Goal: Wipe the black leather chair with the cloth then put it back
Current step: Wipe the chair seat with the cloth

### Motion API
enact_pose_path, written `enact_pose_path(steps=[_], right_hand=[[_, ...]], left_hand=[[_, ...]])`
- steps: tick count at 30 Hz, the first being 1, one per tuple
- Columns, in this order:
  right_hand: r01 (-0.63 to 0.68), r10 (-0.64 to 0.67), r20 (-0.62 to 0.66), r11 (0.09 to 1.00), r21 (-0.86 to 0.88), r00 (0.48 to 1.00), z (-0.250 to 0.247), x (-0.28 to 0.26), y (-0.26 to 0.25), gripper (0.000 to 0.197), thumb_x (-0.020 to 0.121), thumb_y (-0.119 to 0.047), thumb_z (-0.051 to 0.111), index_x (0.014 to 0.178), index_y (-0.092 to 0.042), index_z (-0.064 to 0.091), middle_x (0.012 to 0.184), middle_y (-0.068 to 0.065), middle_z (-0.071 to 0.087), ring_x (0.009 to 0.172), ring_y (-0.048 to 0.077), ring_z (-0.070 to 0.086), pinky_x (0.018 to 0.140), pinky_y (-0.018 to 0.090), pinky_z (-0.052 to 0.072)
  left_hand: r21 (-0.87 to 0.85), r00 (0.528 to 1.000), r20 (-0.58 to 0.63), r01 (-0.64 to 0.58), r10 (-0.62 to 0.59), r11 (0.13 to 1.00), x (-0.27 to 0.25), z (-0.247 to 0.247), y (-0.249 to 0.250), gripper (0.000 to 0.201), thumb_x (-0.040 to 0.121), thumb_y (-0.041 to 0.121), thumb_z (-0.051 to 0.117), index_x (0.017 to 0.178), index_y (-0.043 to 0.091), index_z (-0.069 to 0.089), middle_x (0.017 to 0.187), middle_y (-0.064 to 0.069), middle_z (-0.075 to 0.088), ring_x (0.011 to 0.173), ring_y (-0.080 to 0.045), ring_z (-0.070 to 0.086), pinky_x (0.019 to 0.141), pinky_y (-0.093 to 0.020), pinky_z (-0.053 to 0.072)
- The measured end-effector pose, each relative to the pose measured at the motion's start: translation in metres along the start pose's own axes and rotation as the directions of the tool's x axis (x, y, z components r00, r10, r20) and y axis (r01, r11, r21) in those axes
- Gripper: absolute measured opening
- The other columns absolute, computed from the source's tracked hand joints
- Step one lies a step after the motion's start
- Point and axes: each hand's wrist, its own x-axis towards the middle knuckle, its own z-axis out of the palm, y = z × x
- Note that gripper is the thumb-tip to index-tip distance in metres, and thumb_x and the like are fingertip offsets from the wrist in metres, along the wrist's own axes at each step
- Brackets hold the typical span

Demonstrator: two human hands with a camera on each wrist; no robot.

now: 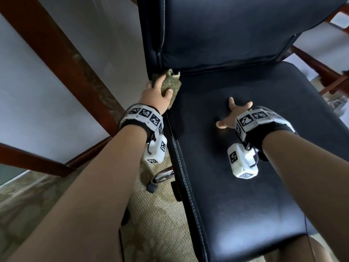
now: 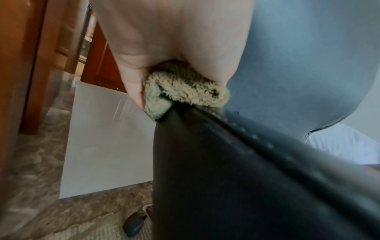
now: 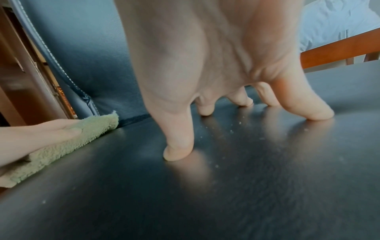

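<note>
The black leather chair [image 1: 245, 167] fills the head view, seat toward me and backrest [image 1: 226, 31] beyond. A green terry cloth [image 1: 168, 84] lies bunched at the seat's back left corner, by the crease under the backrest. My left hand [image 1: 154, 91] grips the cloth [image 2: 185, 91] and presses it onto the seat edge [image 2: 226, 162]; the cloth [image 3: 61, 146] also shows from the side in the right wrist view. My right hand [image 1: 232, 116] stands on spread fingertips [image 3: 179, 152] in the middle of the seat [image 3: 185, 203], holding nothing. Pale specks dot the leather near them.
Dark wooden rails [image 1: 62, 59] run along the left of the chair, another wooden frame [image 1: 321, 69] stands at the right. Patterned carpet [image 1: 160, 214] lies below, with the chair's chrome base and a caster [image 1: 152, 188]. A white panel [image 2: 107, 146] sits left of the seat.
</note>
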Motion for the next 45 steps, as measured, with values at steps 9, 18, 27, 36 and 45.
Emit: enact_pose_path(steps=[9, 18, 27, 36, 45], right_hand=[[0.005, -0.006, -0.020, 1.000, -0.029, 1.000, -0.004, -0.013, -0.006, 0.104, 0.079, -0.052, 0.063, 0.147, -0.028, -0.011, 0.149, 0.031, -0.012, 0.138, 0.049, 0.006, 0.112, 0.056, 0.015], [0.021, -0.023, -0.049, 0.998, -0.053, 0.999, -0.008, -0.021, -0.005, 0.102, 0.081, -0.052, 0.062, 0.148, -0.025, -0.010, 0.150, 0.032, -0.006, 0.140, 0.044, -0.002, 0.111, 0.054, 0.010], [0.016, -0.016, -0.039, 1.000, -0.011, 0.999, -0.004, -0.013, -0.001, 0.101, 0.080, -0.051, 0.063, 0.147, -0.030, -0.010, 0.151, 0.028, -0.014, 0.136, 0.051, 0.010, 0.109, 0.056, 0.016], [0.018, -0.019, -0.056, 1.000, -0.025, 0.998, -0.002, -0.005, -0.001, 0.103, 0.079, -0.054, 0.062, 0.147, -0.029, -0.011, 0.149, 0.031, -0.013, 0.137, 0.051, 0.010, 0.110, 0.057, 0.016], [0.008, -0.008, -0.071, 1.000, 0.001, 0.997, 0.001, -0.008, 0.000, 0.104, 0.075, -0.056, 0.065, 0.146, -0.035, -0.009, 0.152, 0.025, -0.012, 0.137, 0.050, 0.010, 0.110, 0.060, 0.016]], left_hand=[[-0.035, 0.996, 0.074, -0.049, 0.051, 0.998, -0.044, -0.004, -0.008, 0.056, 0.095, 0.035, 0.046, 0.147, 0.032, 0.023, 0.150, -0.006, 0.026, 0.129, -0.024, 0.041, 0.099, -0.028, 0.035], [0.064, 0.976, 0.160, -0.162, 0.151, 0.985, -0.106, 0.006, -0.010, 0.062, 0.094, 0.035, 0.047, 0.148, 0.032, 0.018, 0.154, -0.011, 0.015, 0.132, -0.030, 0.034, 0.100, -0.036, 0.037], [0.121, 0.980, 0.129, -0.167, 0.151, 0.978, -0.083, 0.011, -0.017, 0.060, 0.098, 0.025, 0.039, 0.150, 0.029, 0.010, 0.154, -0.012, 0.016, 0.135, -0.031, 0.029, 0.105, -0.043, 0.034], [0.010, 0.999, 0.021, 0.047, -0.047, 0.999, -0.007, 0.003, -0.005, 0.054, 0.097, 0.022, 0.037, 0.148, 0.033, 0.020, 0.142, -0.014, 0.037, 0.123, -0.033, 0.044, 0.102, -0.038, 0.036], [-0.014, 0.966, 0.216, -0.143, 0.143, 0.990, -0.057, -0.014, -0.018, 0.062, 0.095, 0.027, 0.049, 0.149, 0.028, 0.019, 0.144, -0.010, 0.037, 0.129, -0.025, 0.040, 0.097, -0.021, 0.030]])
